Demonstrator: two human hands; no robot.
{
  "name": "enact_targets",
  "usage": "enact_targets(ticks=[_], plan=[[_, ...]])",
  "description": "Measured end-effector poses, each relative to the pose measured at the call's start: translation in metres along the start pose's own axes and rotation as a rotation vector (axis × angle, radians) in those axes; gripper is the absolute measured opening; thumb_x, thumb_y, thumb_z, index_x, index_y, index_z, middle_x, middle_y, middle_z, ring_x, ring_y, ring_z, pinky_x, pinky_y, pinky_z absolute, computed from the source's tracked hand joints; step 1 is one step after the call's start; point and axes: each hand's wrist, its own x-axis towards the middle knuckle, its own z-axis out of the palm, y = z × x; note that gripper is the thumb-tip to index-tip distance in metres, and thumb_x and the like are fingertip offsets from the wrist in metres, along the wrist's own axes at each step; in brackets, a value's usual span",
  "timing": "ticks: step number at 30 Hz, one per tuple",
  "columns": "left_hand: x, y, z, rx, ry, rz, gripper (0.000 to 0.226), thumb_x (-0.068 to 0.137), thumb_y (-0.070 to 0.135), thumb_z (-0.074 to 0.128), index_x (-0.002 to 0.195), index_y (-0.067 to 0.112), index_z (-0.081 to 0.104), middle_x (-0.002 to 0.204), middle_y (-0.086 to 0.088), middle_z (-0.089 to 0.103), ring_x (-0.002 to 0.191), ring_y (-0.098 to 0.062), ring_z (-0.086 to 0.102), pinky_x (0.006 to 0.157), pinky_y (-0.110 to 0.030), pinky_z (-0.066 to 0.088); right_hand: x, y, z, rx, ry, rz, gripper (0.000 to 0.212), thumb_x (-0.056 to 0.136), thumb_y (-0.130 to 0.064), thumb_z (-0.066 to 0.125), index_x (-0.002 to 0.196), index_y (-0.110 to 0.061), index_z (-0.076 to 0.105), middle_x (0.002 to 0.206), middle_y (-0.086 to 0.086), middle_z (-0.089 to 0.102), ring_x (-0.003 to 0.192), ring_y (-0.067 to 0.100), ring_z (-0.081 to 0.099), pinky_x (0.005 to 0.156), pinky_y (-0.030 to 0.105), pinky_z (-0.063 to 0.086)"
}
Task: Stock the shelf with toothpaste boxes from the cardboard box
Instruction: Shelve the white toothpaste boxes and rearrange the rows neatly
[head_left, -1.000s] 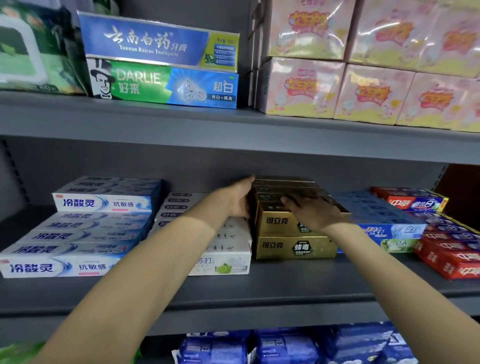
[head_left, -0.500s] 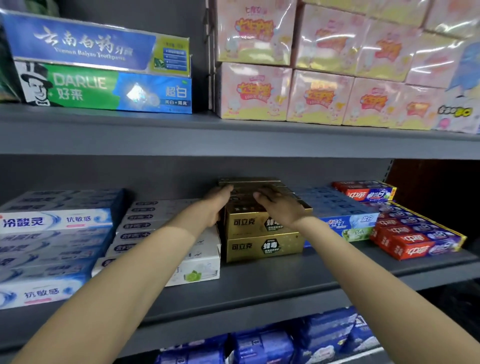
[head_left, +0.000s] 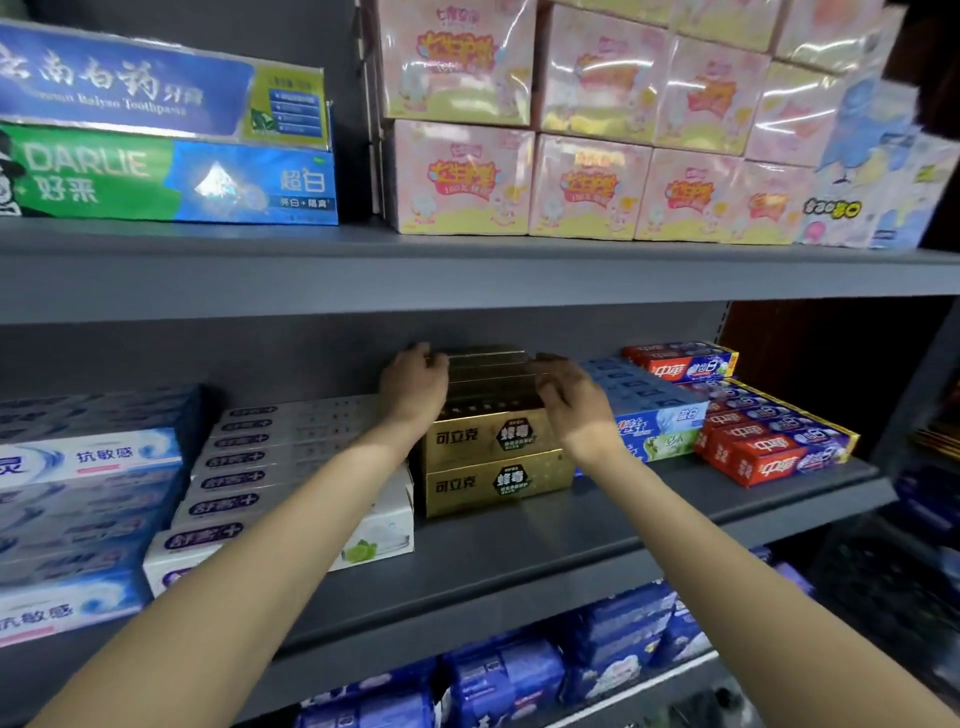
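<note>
- Head view looks at the middle shelf, already well filled with rows of toothpaste boxes.
- Far left, blue-and-white boxes lie stacked; next to them a row of white boxes runs to the back.
- Left hand rests against the left side of the gold boxes, fingers curled over the top rear edge.
- Gold boxes sit in the centre, two layers high, front face near the shelf edge.
- Right hand presses on the right side of the upper gold layer, fingers bent round it, squaring the stack.
- Further right, blue boxes and red boxes fill their rows.
- Judging from this, the gold lot is placed and only being tidied; the cardboard box is out of sight, so what remains cannot be told.
</note>
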Motion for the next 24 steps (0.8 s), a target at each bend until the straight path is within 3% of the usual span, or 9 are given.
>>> enact_targets(ticks=[3,7,12,19,24], plan=[[-0.02,0.023,0.014,0.179,-0.121,0.26,0.035,0.1,0.024,0.041,0.133,0.015,0.048,0.132,-0.005,0.054,0.118,-0.022,0.053,0.098,-0.035,0.043,-0.009,0.03,-0.014,0.005,0.084,0.018,0.03,0.094,-0.003,0.045,0.118,-0.004,0.062,0.126,0.013,0.058,0.118,0.028,0.053,0.097,0.027,0.038],[-0.038,0.051,0.055,0.458,-0.241,0.336,0.031,0.098,0.027,0.043,0.128,0.022,0.05,0.129,-0.001,0.053,0.116,-0.02,0.052,0.094,-0.035,0.046,-0.011,0.073,-0.038,-0.079,0.035,0.085,0.03,0.09,-0.005,0.052,0.119,-0.005,0.061,0.129,0.013,0.055,0.122,0.028,0.049,0.098,0.024,0.035],[-0.044,0.079,0.126,0.646,-0.23,0.522,0.036,0.096,0.027,0.043,0.13,0.015,0.047,0.137,-0.002,0.044,0.125,-0.023,0.043,0.1,-0.035,0.04,0.001,0.138,-0.08,-0.249,-0.056,0.064,0.041,0.086,-0.01,0.056,0.127,-0.005,0.054,0.133,0.016,0.047,0.124,0.034,0.043,0.101,0.034,0.037],[-0.037,0.118,0.223,0.746,-0.289,0.396,0.04,0.096,0.027,0.045,0.133,0.011,0.044,0.142,-0.006,0.04,0.128,-0.026,0.041,0.103,-0.034,0.036,0.019,0.232,-0.138,-0.453,-0.175,0.053,0.052,0.088,-0.028,0.054,0.137,-0.012,0.044,0.144,0.015,0.039,0.132,0.035,0.034,0.11,0.039,0.031],[-0.036,0.139,0.263,0.458,-0.345,0.228,0.035,0.098,0.021,0.045,0.131,0.012,0.048,0.139,-0.006,0.048,0.125,-0.023,0.046,0.099,-0.029,0.037,0.033,0.273,-0.163,-0.5,-0.253,0.122,0.053,0.094,-0.038,0.044,0.143,-0.018,0.037,0.15,0.013,0.032,0.138,0.032,0.027,0.113,0.039,0.026]])
